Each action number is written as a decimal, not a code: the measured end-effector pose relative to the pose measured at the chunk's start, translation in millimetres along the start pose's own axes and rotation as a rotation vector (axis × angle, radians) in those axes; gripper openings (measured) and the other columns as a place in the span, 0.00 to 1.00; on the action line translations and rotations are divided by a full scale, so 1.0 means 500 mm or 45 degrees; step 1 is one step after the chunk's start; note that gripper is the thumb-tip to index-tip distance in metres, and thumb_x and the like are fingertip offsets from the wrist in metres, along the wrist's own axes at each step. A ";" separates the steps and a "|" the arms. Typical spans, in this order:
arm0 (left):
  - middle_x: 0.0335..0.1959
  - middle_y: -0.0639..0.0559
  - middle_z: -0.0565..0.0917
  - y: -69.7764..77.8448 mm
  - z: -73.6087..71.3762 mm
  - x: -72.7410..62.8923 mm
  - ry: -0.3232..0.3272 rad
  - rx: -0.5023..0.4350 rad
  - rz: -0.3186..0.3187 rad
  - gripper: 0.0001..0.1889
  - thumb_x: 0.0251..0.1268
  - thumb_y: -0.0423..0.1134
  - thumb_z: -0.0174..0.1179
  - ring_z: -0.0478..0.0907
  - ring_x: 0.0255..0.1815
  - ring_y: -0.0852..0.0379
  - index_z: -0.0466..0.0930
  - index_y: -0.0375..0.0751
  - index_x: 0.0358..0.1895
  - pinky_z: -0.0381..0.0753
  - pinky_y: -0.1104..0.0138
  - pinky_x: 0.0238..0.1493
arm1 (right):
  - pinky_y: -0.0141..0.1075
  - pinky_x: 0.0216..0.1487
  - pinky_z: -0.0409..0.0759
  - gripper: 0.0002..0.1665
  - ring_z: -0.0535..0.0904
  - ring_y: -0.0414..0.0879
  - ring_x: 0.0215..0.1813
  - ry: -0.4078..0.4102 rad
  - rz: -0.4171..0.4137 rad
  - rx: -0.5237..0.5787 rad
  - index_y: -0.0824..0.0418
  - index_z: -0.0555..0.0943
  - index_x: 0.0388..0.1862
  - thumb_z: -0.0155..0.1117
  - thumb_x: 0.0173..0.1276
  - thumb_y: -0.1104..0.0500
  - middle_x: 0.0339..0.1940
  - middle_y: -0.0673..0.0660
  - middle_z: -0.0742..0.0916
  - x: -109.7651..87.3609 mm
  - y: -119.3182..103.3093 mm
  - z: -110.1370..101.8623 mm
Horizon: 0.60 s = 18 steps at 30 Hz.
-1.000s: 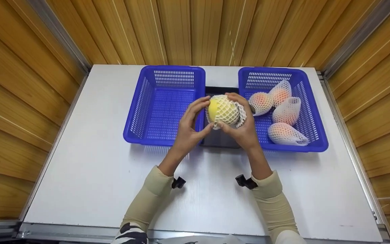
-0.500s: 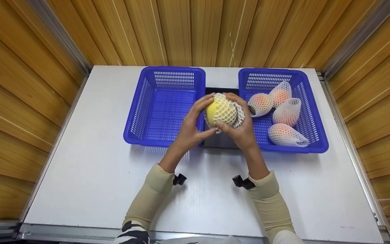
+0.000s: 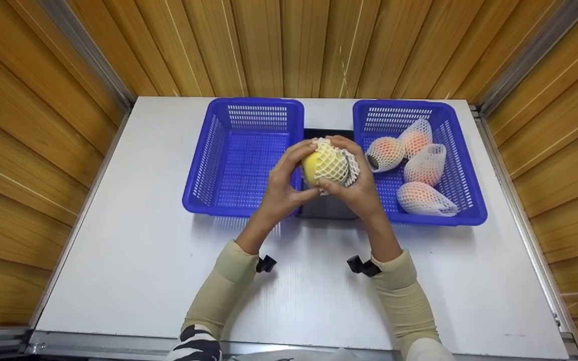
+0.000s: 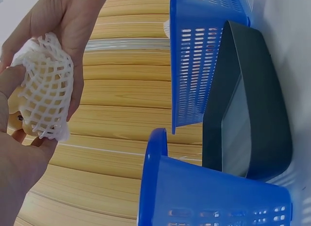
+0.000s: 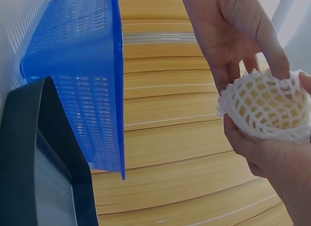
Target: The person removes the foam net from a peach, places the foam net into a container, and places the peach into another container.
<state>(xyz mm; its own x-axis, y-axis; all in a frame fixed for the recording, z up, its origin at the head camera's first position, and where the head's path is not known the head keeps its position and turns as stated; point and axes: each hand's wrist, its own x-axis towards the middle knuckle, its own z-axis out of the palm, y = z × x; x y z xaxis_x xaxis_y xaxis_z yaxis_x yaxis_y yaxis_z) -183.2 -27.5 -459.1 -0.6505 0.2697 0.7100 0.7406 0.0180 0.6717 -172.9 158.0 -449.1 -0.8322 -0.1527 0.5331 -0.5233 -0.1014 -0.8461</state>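
A round yellow fruit is held between both hands, partly covered by a white foam net sleeve. My left hand grips its bare left side, fingers behind and thumb in front. From the right, my right hand holds the netted side, its thumb near the net's edge. The net's loose end bunches toward the right palm. In the left wrist view, a small dark blossom end shows on the fruit's bare skin. The hands hold the fruit above a black tray between two baskets.
A blue slotted basket stands left of the tray. The blue basket on the right contains several pinkish fruits in white foam nets. All stand on a white table with wood-patterned walls around three sides.
The fruit has shifted slightly left and turned a little in the hands. Both hands keep holding it over the tray; the baskets stay where they were.
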 end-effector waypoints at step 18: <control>0.71 0.37 0.70 0.002 -0.021 -0.009 -0.064 -0.075 -0.043 0.37 0.52 0.25 0.76 0.68 0.74 0.46 0.71 0.34 0.68 0.71 0.55 0.72 | 0.46 0.71 0.72 0.43 0.67 0.55 0.74 -0.159 -0.011 -0.183 0.66 0.73 0.68 0.78 0.52 0.75 0.70 0.60 0.76 -0.002 -0.012 -0.033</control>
<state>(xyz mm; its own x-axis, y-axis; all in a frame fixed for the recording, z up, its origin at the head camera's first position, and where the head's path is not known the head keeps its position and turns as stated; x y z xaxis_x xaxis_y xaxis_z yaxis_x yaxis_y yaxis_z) -181.2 -38.5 -459.4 -0.6644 0.3177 0.6764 0.7064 -0.0286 0.7073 -172.1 175.0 -444.8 -0.8031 -0.2738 0.5292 -0.5586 0.0367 -0.8286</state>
